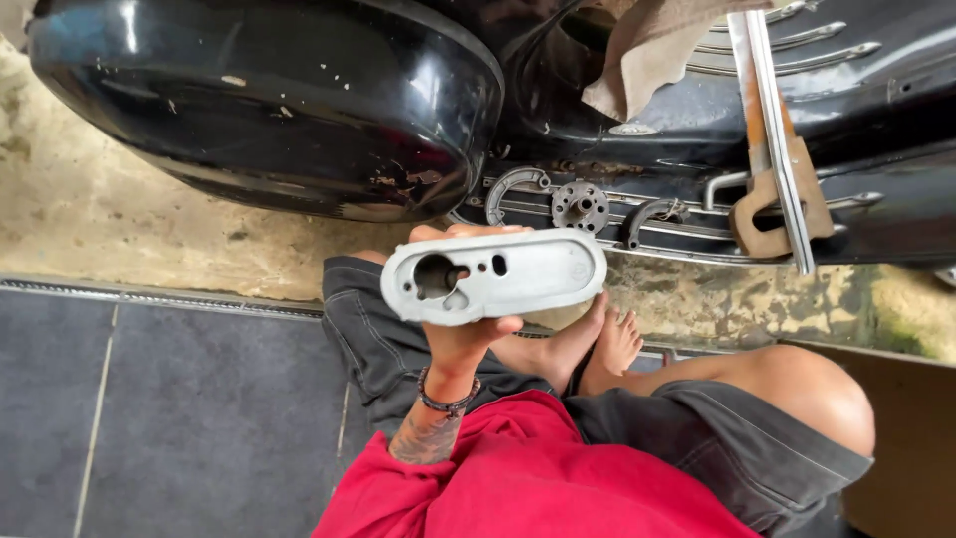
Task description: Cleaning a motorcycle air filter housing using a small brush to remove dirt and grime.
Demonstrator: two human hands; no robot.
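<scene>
Clearly the step in hand is an inspection: the left hand (460,339) holds a grey oblong cover (495,276) up in front of the camera, its grip clamped on the part, with fingertips showing above the upper edge and the thumb pressed along the lower edge. The cover is held roughly level, well above the floor (179,418), with its large round hole and two smaller openings facing the viewer. Just beyond it stands a black scooter (269,100), and on the scooter's footboard lie a round hub (581,205) and two curved brake shoes (516,185), apart from the cover. A rusty wrench (772,214) hangs to the right and a brown rag (647,50) drapes over the body above. The right hand is not in view. Judging from this, the cover is off the machine and being checked; any next move would call for a steady hold, turning the part to see its other face, and keeping it clear of the loose pieces on the footboard.
</scene>
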